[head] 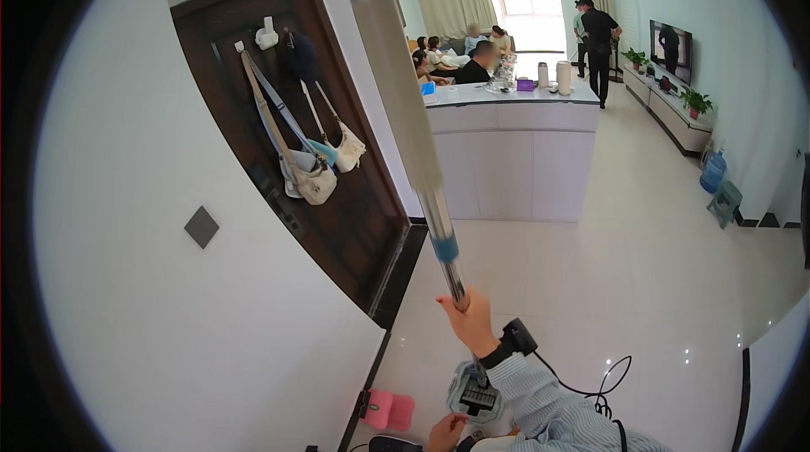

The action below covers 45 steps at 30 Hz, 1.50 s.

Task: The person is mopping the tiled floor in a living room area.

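Observation:
My right hand (471, 325) is wrapped around the chrome shaft of a long mop pole (436, 208). The pole slants up past the camera, with a beige sleeve and blue collars on it. Near the floor, below my right wrist, is a grey-blue mop head (478, 398) with a black slotted part. My left hand (448, 432) is at the bottom of the picture, its fingertips close to the mop head's near edge. Whether those fingers touch or pinch anything is not clear. A black device with a cable is strapped to my right wrist.
At left, bags (316, 183) hang on a dark door (253, 91) beside a white wall. Pink plastic items (389, 409) lie by the baseboard. A white counter (506, 161) stands ahead, with seated people beyond. Two people stand near the window. A stool (724, 204) and water bottle (714, 171) are right.

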{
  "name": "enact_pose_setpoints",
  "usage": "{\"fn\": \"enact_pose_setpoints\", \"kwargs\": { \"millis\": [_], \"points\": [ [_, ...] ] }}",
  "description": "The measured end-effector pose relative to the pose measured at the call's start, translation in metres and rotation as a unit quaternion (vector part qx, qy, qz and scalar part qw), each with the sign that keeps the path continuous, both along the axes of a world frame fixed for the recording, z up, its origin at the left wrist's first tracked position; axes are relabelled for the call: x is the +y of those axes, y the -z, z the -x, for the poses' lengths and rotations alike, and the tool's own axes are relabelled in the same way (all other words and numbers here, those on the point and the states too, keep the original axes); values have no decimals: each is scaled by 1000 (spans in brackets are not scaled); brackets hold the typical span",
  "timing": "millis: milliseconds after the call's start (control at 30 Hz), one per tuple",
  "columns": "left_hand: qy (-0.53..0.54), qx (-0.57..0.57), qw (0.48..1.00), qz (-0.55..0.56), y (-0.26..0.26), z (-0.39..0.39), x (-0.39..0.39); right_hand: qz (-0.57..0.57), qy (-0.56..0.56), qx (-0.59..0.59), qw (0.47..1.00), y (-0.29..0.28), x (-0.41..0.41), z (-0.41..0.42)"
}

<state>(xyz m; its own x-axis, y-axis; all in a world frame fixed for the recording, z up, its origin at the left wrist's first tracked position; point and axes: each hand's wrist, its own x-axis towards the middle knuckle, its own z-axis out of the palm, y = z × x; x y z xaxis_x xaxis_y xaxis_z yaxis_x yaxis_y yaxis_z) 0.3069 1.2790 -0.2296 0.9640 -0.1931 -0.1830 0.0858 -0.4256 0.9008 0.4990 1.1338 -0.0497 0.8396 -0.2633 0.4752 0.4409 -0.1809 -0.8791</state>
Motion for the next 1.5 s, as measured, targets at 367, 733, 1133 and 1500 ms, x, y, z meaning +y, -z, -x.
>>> {"fn": "enact_pose_setpoints", "kwargs": {
  "millis": [367,733,1133,1500],
  "points": [
    [16,-25,999,-40,35,3,14,25,-6,39,999,3,-5,15],
    [33,-16,998,-43,7,1,5,-7,11,-3,1000,15,-4,5],
    [54,25,997,-40,-4,3,5,11,10,3,1000,-18,-6,16],
    [74,1,995,-70,15,3,10,-47,-50,1,998,44,-4,6]
  ]
}}
